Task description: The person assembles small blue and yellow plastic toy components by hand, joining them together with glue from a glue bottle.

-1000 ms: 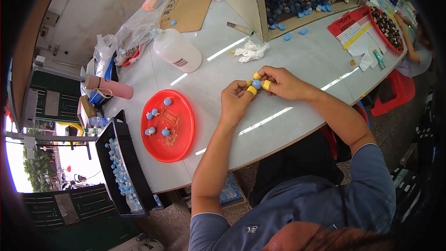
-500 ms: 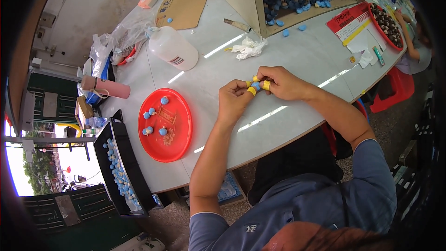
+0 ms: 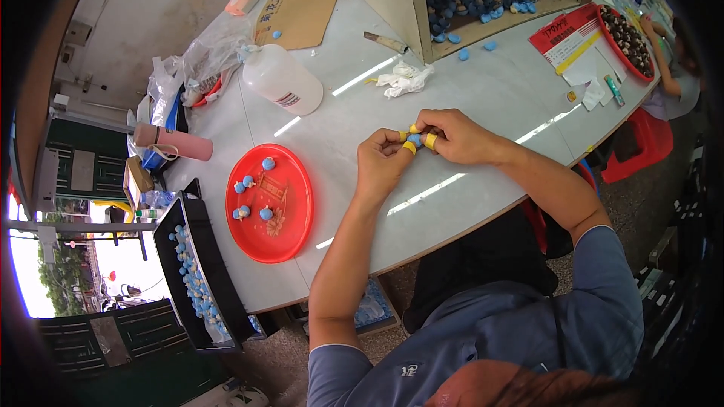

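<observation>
Between my two hands, above the grey table, is a small blue rounded piece [image 3: 413,139], partly hidden by fingertips. My left hand [image 3: 381,160] pinches it from the left, with yellow bands around the finger and thumb tips. From the right, my right hand [image 3: 461,139] grips the same piece, its thumb and finger also wrapped in yellow. To the left of my left forearm sits a red round tray [image 3: 302,237] holding several small blue-and-cream pieces [image 3: 266,213]. The detail of the held piece is too small to make out.
Left of the tray, a black bin [image 3: 219,271] holds many blue pieces. Farther back stand a white plastic bottle [image 3: 279,79], a crumpled white cloth [image 3: 405,78] and a box [image 3: 422,0] of blue pieces. A person [image 3: 675,83] sits at far right by a red basin [image 3: 626,44].
My fingertips have closed in slightly around the blue piece, and less of it shows. Both hands stay in nearly the same place; the tray and its pieces have not moved.
</observation>
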Demonstrator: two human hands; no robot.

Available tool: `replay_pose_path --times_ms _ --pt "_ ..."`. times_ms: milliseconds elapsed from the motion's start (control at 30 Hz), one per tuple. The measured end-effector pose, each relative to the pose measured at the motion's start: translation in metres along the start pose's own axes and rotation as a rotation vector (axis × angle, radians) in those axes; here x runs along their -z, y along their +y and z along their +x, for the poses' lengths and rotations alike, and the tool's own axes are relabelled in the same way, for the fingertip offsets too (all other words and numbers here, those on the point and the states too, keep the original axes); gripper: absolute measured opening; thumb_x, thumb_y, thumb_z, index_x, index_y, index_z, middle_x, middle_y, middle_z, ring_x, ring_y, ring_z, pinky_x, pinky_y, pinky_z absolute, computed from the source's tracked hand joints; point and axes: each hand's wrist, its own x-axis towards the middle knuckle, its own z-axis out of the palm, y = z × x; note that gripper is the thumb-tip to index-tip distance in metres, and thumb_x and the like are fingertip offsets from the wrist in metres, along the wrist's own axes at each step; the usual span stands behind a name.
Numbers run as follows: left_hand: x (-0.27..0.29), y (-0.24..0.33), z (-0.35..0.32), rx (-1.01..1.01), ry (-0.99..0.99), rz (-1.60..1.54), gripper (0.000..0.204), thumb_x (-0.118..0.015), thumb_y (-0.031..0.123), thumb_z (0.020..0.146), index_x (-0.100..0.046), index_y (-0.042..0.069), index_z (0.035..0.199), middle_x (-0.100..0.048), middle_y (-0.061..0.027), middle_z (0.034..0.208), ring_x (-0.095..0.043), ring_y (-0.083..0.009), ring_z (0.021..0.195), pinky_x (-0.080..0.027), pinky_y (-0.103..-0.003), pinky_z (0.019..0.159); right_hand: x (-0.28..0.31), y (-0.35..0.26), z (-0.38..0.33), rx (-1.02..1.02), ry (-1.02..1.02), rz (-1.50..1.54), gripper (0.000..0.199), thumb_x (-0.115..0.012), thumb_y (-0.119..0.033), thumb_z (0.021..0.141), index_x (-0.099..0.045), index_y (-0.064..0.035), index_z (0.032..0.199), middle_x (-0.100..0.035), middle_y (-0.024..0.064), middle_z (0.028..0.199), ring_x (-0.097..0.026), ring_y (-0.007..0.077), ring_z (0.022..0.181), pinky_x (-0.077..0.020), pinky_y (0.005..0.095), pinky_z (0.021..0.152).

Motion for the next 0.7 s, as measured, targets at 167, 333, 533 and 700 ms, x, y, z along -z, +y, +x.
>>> replay_pose_path --times_ms 167,333,533,700 --pt "-0.002 0.014 0.0 0.117 0.003 -0.118 0.019 -0.059 0.002 0.09 -0.055 -0.007 0.106 -0.067 -0.0134 0.09 -0.067 -0.0143 0.078 -0.053 -0.023 0.066 0.001 -0.002 0.003 -0.126 -0.025 0.191 0.014 -0.052 0.003 0.09 -0.054 0.0028 0.104 -0.062 0.0085 0.088 -0.055 0.011 0.07 -0.0463 0.0261 0.061" --pt "0.002 0.022 0.002 0.167 -0.013 -0.123 0.024 -0.054 0.012 0.095 -0.052 -0.006 0.111 -0.068 -0.0151 0.089 -0.067 -0.0172 0.075 -0.054 -0.026 0.067 -0.001 0.002 0.006 -0.118 -0.03 0.311 0.019 -0.052 -0.006 0.096 -0.055 0.0007 0.114 -0.06 0.0032 0.091 -0.053 0.0059 0.07 -0.0473 0.022 0.061" --pt "0.004 0.018 0.0 0.161 -0.042 -0.111 0.024 -0.055 0.015 0.096 -0.053 -0.005 0.109 -0.069 -0.0152 0.091 -0.067 -0.017 0.075 -0.054 -0.026 0.068 0.002 0.003 0.007 -0.177 -0.041 0.352 0.019 -0.053 -0.008 0.096 -0.055 0.001 0.113 -0.059 0.0024 0.09 -0.053 0.0052 0.067 -0.0462 0.0211 0.057" --pt "0.001 0.02 -0.001 0.142 -0.071 -0.089 0.023 -0.058 0.012 0.094 -0.053 -0.005 0.109 -0.069 -0.0148 0.093 -0.067 -0.0168 0.077 -0.053 -0.026 0.07 0.004 0.002 0.005 -0.184 -0.037 0.349 0.016 -0.053 -0.006 0.096 -0.055 0.001 0.111 -0.059 0.0028 0.09 -0.053 0.0053 0.066 -0.0459 0.021 0.057"
